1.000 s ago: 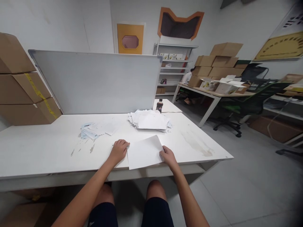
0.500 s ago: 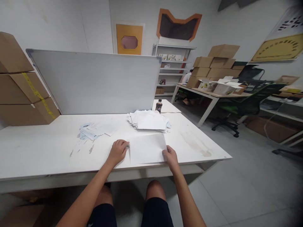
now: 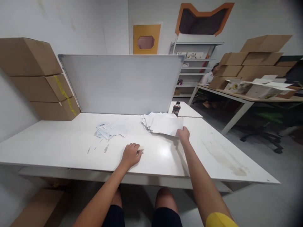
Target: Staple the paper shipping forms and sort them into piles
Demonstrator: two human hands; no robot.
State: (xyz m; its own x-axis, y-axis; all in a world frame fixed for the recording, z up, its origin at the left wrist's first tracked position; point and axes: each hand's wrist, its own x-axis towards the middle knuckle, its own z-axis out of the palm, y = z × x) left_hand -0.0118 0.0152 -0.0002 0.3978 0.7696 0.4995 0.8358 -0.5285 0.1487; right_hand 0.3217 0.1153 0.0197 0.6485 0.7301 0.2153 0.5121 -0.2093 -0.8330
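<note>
My left hand (image 3: 130, 155) rests on the table with its fingers closed around a small pale stapler (image 3: 141, 149); only the stapler's end shows past the fingers. Farther right, my right hand (image 3: 184, 135) pinches the right edge of a white sheet of paper (image 3: 167, 125). That sheet lies over a messy stack of papers (image 3: 147, 122), its near right corner slightly raised. Left of the stack is a second, looser spread of white and bluish papers (image 3: 107, 130).
A whiteboard (image 3: 123, 85) stands along the table's back edge, with stacked cartons (image 3: 54, 108) at its left. A dark bottle (image 3: 176, 108) is behind the paper stack. Across the room, a person (image 3: 208, 77) sits by a desk piled with boxes (image 3: 255, 71).
My right hand has carried the sheet from in front of me, beside the stapler, forward onto the stack. My left hand stays around the stapler. The view has turned left.
</note>
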